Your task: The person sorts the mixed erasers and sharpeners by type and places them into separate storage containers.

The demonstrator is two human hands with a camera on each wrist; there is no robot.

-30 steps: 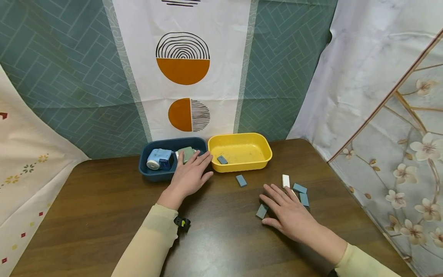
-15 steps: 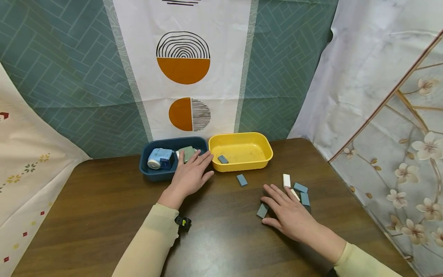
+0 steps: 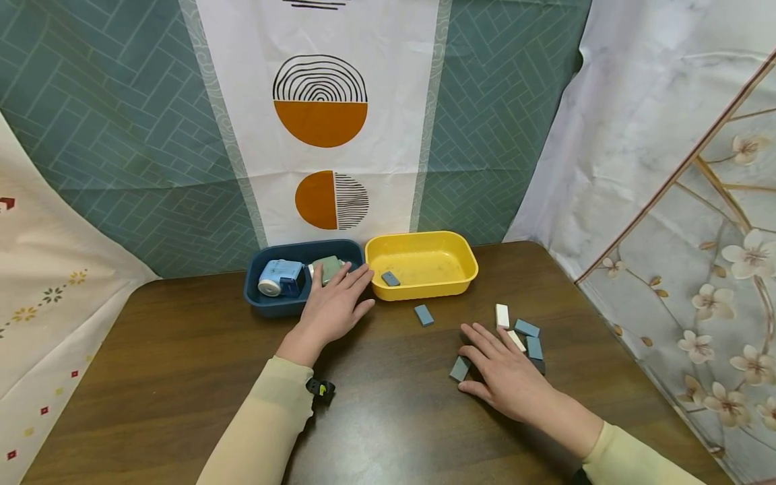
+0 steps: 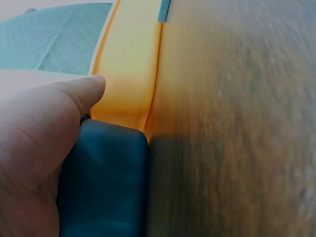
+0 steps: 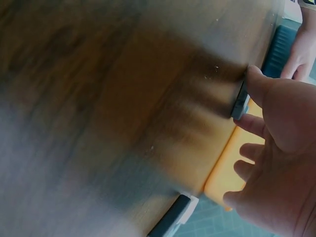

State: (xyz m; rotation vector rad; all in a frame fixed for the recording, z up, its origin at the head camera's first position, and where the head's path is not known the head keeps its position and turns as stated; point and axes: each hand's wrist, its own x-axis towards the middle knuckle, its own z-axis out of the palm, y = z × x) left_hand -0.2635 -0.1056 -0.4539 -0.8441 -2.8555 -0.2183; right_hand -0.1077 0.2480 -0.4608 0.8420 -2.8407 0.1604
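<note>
My left hand [image 3: 333, 306], fingers extended, rests over the front right edge of a dark blue tray [image 3: 267, 308]. In the left wrist view its thumb lies above the tray wall [image 4: 111, 177]. My right hand [image 3: 503, 370] rests spread low over the table among small flat rectangular blocks. A grey-green block [image 3: 460, 368] lies between its thumb and index finger, both close to it. Beyond its fingertips are a white block [image 3: 502, 316], a cream block [image 3: 516, 341], two blue-grey blocks [image 3: 527, 328] and a dark block [image 3: 538, 365], partly hidden.
A yellow tray [image 3: 424, 292] adjoins the blue one, with one blue-grey block [image 3: 391, 278] inside. Another blue block [image 3: 424, 315] lies in front of it. The blue tray holds a light-blue boxy object [image 3: 281, 276] and a green one [image 3: 329, 268]. Patterned cloths [image 3: 503, 128] enclose the table.
Both hands stay nearly in place. The right hand shifts very slightly, showing a bit more of the dark block beside it. The trays and blocks stay where they were.
</note>
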